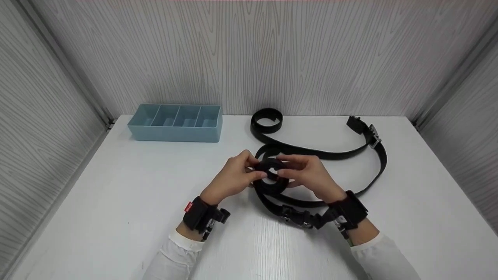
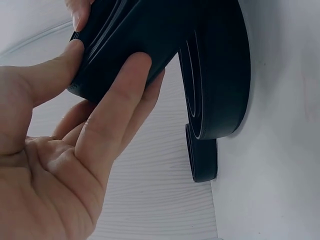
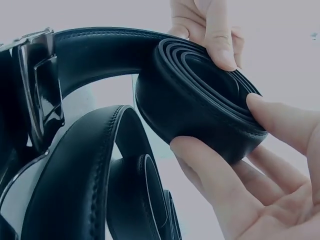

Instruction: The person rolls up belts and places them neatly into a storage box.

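Both hands hold a rolled black leather belt [image 1: 272,189] in the air, at the middle of the white table. My left hand [image 1: 232,177] pinches the roll's left side, thumb on the upper edge and fingers on the outer face. On the right side, my right hand [image 1: 311,177] grips it the same way, as the right wrist view shows with the layered roll [image 3: 190,112]. From the roll a strap runs down to a metal buckle [image 1: 295,217] close to the right wrist. Behind the hands lies another black belt, its end loosely coiled [image 1: 267,128].
A blue tray [image 1: 175,134] with several compartments stands at the back left. At the back right lies a second buckle [image 1: 374,136] on a curving strap [image 1: 383,159]. Wood-grain panels [image 1: 249,58] enclose the table [image 1: 116,194] at the back and both sides.
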Motion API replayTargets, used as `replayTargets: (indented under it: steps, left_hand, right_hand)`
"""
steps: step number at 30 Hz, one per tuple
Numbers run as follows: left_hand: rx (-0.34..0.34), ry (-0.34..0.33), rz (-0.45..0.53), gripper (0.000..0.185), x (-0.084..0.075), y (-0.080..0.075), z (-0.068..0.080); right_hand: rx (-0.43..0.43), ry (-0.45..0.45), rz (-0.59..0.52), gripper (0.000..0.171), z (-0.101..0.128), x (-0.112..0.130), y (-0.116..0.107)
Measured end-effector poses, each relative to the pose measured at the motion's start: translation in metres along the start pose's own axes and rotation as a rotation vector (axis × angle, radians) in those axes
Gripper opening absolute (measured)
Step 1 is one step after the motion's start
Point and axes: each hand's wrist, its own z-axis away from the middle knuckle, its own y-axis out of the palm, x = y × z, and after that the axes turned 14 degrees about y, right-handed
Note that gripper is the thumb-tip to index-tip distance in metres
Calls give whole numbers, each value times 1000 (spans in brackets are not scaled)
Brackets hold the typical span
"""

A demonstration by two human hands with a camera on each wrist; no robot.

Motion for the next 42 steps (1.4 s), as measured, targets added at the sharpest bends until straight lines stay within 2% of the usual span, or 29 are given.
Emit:
replayTargets:
  steps: [10, 13, 18, 22, 26, 34, 42]
  left_hand:
    - [90, 72, -97, 22, -2, -1, 1]
    - [83, 54, -81, 23, -2, -1, 2]
    - [30, 11, -32, 28, -2, -1, 2]
    - [13, 7, -24, 28, -3, -1, 2]
    - [33, 20, -45, 26, -4, -1, 2]
    - [83, 59, -107, 22, -3, -1, 2]
    - [82, 9, -93, 28, -2, -1, 1]
  right_hand:
    - [26, -19, 226, 51, 2, 3, 0]
    - [26, -10, 205, 52, 1, 1, 1]
    - [0, 5, 82, 50, 0, -1, 1]
    - [9, 13, 23, 52, -1, -1, 1]
    - [18, 14, 65, 53, 0, -1, -1]
    - [0, -29, 224, 51, 1, 1, 4]
    - [-26, 5, 195, 51, 2, 1, 5]
